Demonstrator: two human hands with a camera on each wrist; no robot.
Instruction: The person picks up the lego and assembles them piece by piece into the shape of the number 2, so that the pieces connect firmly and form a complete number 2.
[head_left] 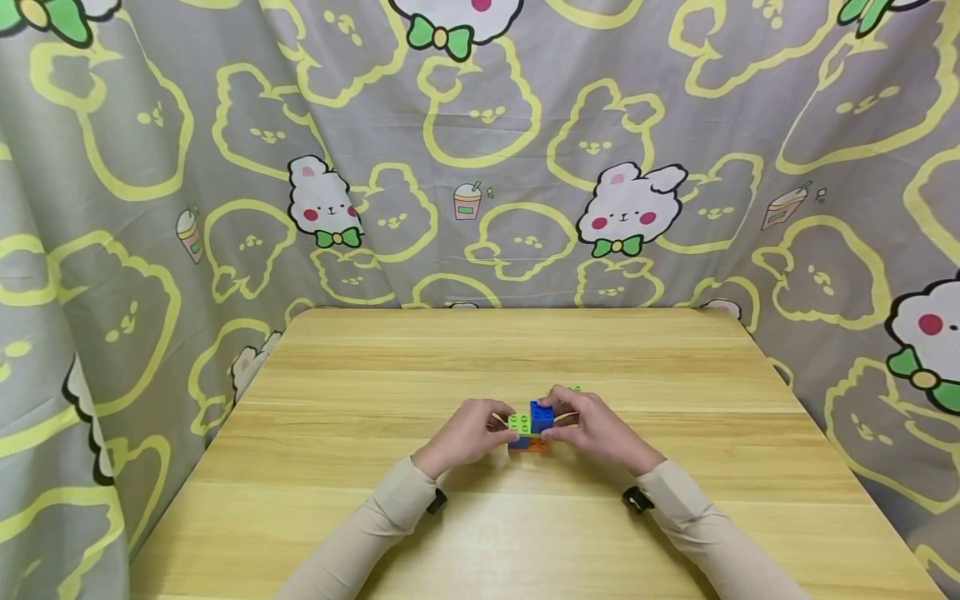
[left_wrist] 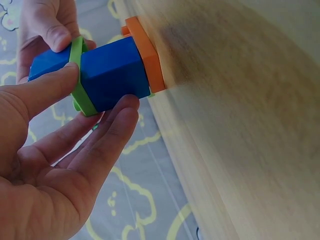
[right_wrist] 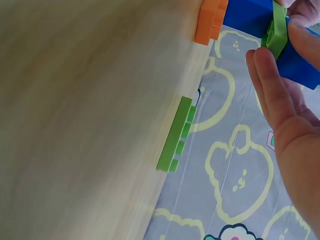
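A small stack of toy building bricks stands on the table between my hands. At its base lies a flat orange brick, with a blue brick on it and a flat green brick above. My left hand pinches this stack, its thumb on the green brick's edge and its fingers along the lower blue brick. At the green brick's right end sits a second blue brick. My right hand holds that upper brick between thumb and fingers.
Another flat green brick lies studs up on the table, just beyond the right hand. The wooden table reaches back to a grey patterned curtain, which hangs around its far side and both flanks.
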